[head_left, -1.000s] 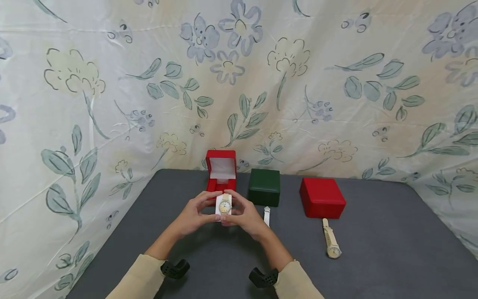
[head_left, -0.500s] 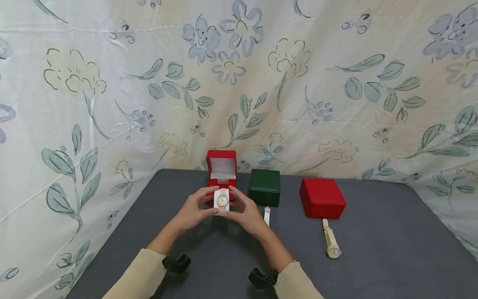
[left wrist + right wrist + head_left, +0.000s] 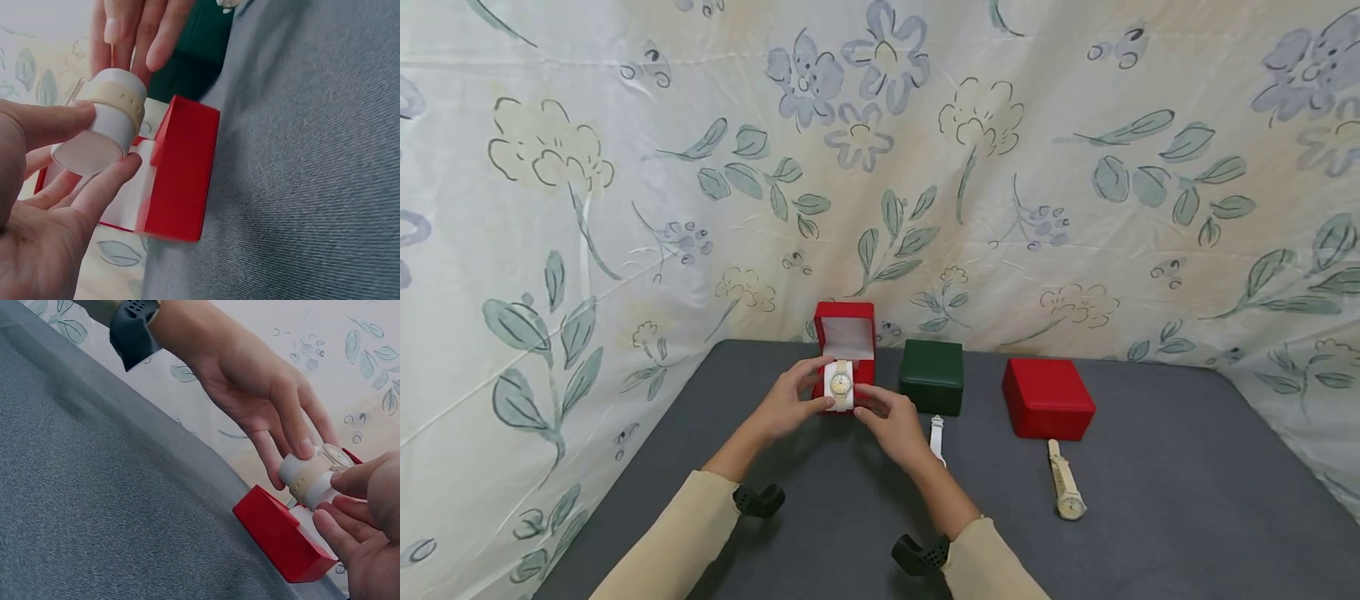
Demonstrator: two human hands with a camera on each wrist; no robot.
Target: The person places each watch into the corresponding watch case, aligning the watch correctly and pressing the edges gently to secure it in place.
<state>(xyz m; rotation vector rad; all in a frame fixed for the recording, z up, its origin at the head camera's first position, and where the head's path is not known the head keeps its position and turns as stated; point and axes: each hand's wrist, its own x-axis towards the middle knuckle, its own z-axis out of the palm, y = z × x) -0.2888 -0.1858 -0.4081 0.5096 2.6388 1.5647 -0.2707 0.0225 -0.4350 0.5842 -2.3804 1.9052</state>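
1. Since the earlier head frame, the cream-strapped watch [image 3: 841,383] and the white cushion [image 3: 112,131] it wraps around have gone farther from the person and slightly left, up to the open red box [image 3: 845,309]; the right hand [image 3: 891,421] sits lower beside them.
2. I see the left hand [image 3: 788,402] pinching the cushion's left end, thumb and fingers on opposite sides. The right hand's fingers are loosely spread just beside the other end; my left-wrist feed shows its thumb clear of the cushion, but I cannot tell whether another fingertip touches.
3. On my head feed the watch dial faces the person. Cushion and fingers block much of the box's red base, so I cannot judge how far over it the cushion is.
4. That box's lid stands raised, with white lining [image 3: 846,337] inside.
5. Just right of it I have the green box [image 3: 932,377], closed, its contents hidden. In front lies the white watch [image 3: 936,437], its lower part covered by the right forearm.
6. Farther right stands the closed red box [image 3: 1048,398], contents hidden too, with the second cream watch [image 3: 1065,482] lying in front, dial end toward the person.
7. All rest on the dark grey table [image 3: 985,517], before the floral cloth [image 3: 1075,250].
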